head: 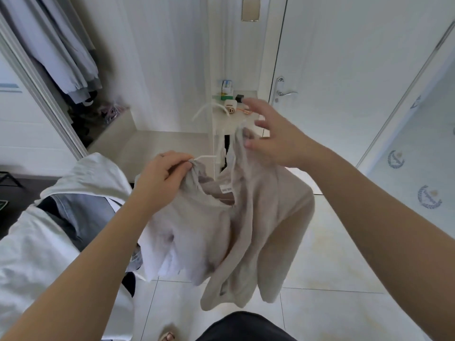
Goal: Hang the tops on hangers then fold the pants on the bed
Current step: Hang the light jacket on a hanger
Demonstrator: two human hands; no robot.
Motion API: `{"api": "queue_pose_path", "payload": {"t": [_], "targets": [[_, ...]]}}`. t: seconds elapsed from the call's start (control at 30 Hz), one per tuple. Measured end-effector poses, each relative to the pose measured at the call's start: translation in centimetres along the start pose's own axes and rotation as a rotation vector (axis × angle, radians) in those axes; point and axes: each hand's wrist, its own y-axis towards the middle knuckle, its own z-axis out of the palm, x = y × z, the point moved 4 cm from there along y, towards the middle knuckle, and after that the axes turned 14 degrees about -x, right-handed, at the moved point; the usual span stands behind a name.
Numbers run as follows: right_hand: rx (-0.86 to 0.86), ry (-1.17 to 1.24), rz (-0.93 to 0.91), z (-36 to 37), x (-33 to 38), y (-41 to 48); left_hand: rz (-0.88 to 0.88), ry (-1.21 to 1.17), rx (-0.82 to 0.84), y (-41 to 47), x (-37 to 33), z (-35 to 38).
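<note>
One top (246, 230), hanger (206, 157) | left hand (162, 175), right hand (278, 141) pinch it | shelf (236, 120) behind, clothes pile (61, 217) left

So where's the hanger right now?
Head view, centre: the white hanger sits partly inside the beige top. One arm pokes out beside the left hand, and the right hand holds the top's other shoulder.

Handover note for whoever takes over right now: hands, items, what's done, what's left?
Left hand: pinches one shoulder of the beige top, where an arm of the white hanger pokes out.
Right hand: pinches the other shoulder, other fingers spread.
Done: hanger partly inside the top.
Left: seat the top, hang it up, then the clothes pile at the left, pants included.
</note>
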Motion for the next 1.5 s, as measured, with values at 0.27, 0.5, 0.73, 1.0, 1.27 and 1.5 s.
{"api": "queue_pose_path", "payload": {"t": [0.27, 0.5, 0.73, 1.0, 1.27, 1.5], "targets": [[0.254, -0.053, 0.050, 1.3, -2.2, -3.9, -0.031, 0.022, -0.005, 0.3, 0.3, -1.8], [0.149, -0.011, 0.025, 2.6, -2.2, -5.4, -0.101, -0.097, 0.086, -0.2, -0.3, -0.6], [0.204, -0.100, 0.090, 3.3, -3.1, -7.0, -0.117, -0.303, -0.062, 3.2, -2.3, -1.9], [0.021, 0.099, 0.127, 2.8, -2.5, -6.4, -0.055, 0.074, 0.323, 2.0, -0.5, 0.7], [0.104, -0.064, 0.123, 0.1, -3.8, -5.1, 0.036, 0.015, 0.070, 3.8, 0.0, -0.1], [0.196, -0.068, 0.097, -3.5, -2.9, -3.4, 0.023, 0.076, 0.023, 8.6, 0.7, -1.4]]}}
